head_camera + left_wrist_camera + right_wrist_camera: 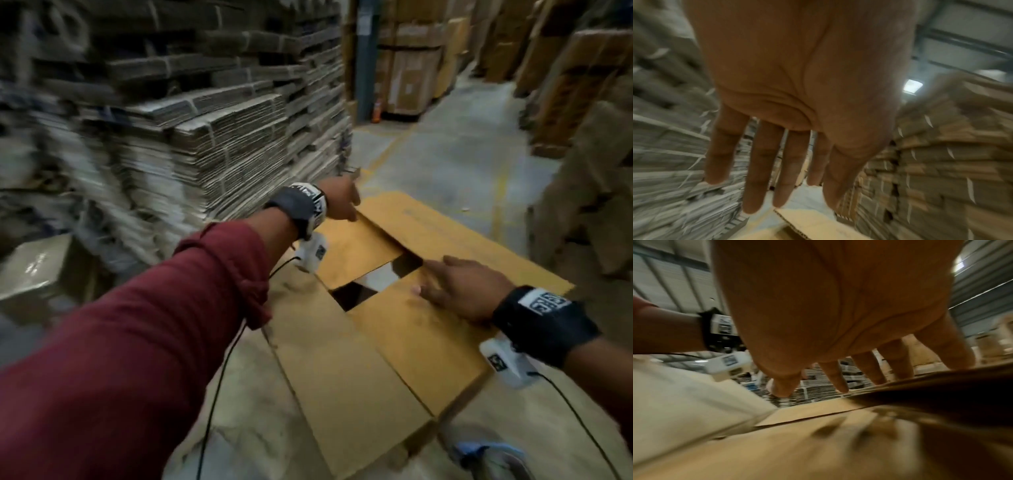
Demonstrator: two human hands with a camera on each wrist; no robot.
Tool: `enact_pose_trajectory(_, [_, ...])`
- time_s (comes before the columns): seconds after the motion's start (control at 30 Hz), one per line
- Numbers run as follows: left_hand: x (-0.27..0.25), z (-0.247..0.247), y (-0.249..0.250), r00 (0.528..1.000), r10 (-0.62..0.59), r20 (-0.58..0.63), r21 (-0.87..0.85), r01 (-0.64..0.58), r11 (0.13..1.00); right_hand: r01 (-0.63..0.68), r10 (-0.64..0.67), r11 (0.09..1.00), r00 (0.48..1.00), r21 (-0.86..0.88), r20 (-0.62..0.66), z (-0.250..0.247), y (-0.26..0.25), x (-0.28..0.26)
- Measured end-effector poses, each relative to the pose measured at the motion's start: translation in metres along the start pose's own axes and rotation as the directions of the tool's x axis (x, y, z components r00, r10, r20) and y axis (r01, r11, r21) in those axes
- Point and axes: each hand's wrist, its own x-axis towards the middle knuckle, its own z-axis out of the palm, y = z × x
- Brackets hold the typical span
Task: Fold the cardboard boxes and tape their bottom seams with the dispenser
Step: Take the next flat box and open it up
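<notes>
Cardboard box (404, 329): tan-yellow flaps, plain, darker in the gap between them.
Sleeve (137, 342): dark red.
Wrist straps (544, 329): black, with white black-printed labels.
Stacked flat cardboard (212, 137): grey-brown, banded edges.
Floor (445, 164): grey, yellow lines.

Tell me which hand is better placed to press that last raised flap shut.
Probably the left hand: its straight fingers sit at the far edge of the raised flap. The right hand already lies flat on the near flap, pinning it down.
</notes>
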Motion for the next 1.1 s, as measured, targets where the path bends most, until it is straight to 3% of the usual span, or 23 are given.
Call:
enact_pose_trajectory(0.1, [-0.016,-0.01,-0.002,0.997,-0.059,0.049,-0.044,0.062,0.997,0.165,-0.164,0.986,0.986,0.012,-0.025,-0.01,-0.053,-0.018])
enact_pose_trajectory(0.2, [-0.053,-0.025,-0.021,0.99,-0.114,0.076,-0.046,0.118,0.992,0.341,-0.339,0.94,0.94,0.032,-0.047,-0.019,-0.104,-0.047])
enact_pose_trajectory(0.37, [-0.177,-0.058,-0.068,0.976,-0.11,-0.186,-0.362,0.036,0.931,0.489,-0.479,0.868,0.87,0.086,-0.114,-0.038,-0.136,-0.081])
enact_pose_trajectory(0.43, [-0.207,-0.05,-0.08,0.975,-0.164,-0.151,-0.302,0.112,0.947,0.478,-0.471,0.878,0.857,-0.014,-0.208,-0.044,-0.132,-0.067])
enact_pose_trajectory(0.53, [-0.224,-0.04,-0.085,0.98,-0.198,-0.001,-0.199,0.194,0.961,0.337,-0.337,0.94,0.877,-0.062,-0.342,-0.053,-0.115,-0.026])
enact_pose_trajectory(0.6, [-0.221,-0.036,-0.082,0.974,-0.223,0.047,-0.107,0.227,0.968,0.297,-0.303,0.953,0.913,-0.064,-0.273,-0.048,-0.111,-0.002])
enact_pose_trajectory(0.7, [-0.204,-0.041,-0.073,0.976,-0.219,0.011,-0.043,0.219,0.975,0.387,-0.392,0.919,0.917,-0.079,-0.076,-0.029,-0.121,0.009])
enact_pose_trajectory(0.87, [-0.165,-0.049,-0.048,0.99,-0.097,-0.106,-0.068,0.09,0.994,0.418,-0.41,0.908,0.894,0.006,-0.182,-0.056,-0.112,-0.01])
enact_pose_trajectory(1.0, [-0.125,-0.031,-0.016,0.967,-0.093,-0.236,-0.114,0.068,0.991,0.299,-0.266,0.951,0.923,0.083,-0.277,-0.089,-0.047,-0.021])
enact_pose_trajectory(1.1, [-0.098,-0.003,0.018,0.961,-0.072,-0.265,-0.2,0.018,0.98,0.089,-0.051,0.982,0.974,0.166,-0.22,-0.088,0.018,-0.015])
